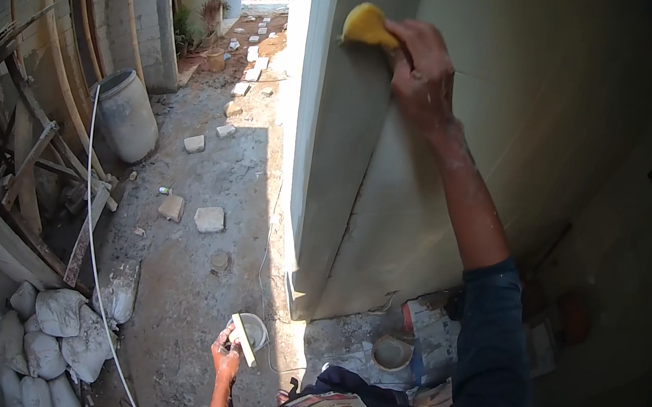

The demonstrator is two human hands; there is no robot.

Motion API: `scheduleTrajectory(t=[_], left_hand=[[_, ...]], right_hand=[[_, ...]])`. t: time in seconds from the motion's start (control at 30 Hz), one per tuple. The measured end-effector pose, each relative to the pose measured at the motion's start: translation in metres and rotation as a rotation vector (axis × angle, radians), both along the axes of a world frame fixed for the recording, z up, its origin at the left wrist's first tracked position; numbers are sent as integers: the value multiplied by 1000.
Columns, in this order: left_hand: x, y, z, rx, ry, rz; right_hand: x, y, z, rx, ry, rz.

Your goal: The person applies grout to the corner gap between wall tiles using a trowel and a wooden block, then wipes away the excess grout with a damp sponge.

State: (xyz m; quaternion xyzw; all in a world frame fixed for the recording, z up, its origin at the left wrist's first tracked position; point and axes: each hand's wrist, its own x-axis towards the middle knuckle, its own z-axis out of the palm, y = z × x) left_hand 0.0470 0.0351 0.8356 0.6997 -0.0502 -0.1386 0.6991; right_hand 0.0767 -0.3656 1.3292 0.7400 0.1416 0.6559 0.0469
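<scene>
My raised right hand [426,71] grips a yellow sponge [366,24] and holds it against the grey plastered strip [344,139] at the wall's corner. Down low, my left hand [224,354] is closed around a pale, flat, straight-edged piece, perhaps a plastering float [244,340]. Its fingers are partly hidden behind it. A whitish bucket [260,329] stands on the ground just beyond that hand, partly covered by the pale piece. Whitish smears mark both hands and my right forearm.
At left are a grey barrel [129,119], leaning timber [33,160], a thin white pipe or cord [90,240] and stacked sacks [53,340]. Pale blocks [210,220] dot the path. A round tub [392,353] sits at the wall's foot beside paper bags [440,343].
</scene>
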Motion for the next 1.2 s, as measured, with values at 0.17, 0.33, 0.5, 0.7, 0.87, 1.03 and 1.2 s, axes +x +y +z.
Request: scheduleTrajectory(t=[0.17, 0.33, 0.5, 0.7, 0.87, 1.03, 1.2], left_hand=[[-12, 11, 6, -17, -13, 9], [-31, 14, 1, 104, -10, 23], [-41, 2, 27, 164, -57, -24], [-20, -86, 154, 140, -339, 65], [20, -208, 338, 87, -1322, 270], [54, -299, 448, 265, -1660, 509], [62, -320, 345, 346, -1461, 655]], right_hand=[[23, -12, 62, 34, -43, -195], [19, 3, -195, 69, 221, -127], [-29, 39, -423, 322, 679, 38], [-77, 36, -465, 593, 729, 206], [-108, -21, -446, 708, 688, 361], [-160, -101, -457, 850, 830, 222], [-247, -163, -509, 999, 977, 56]])
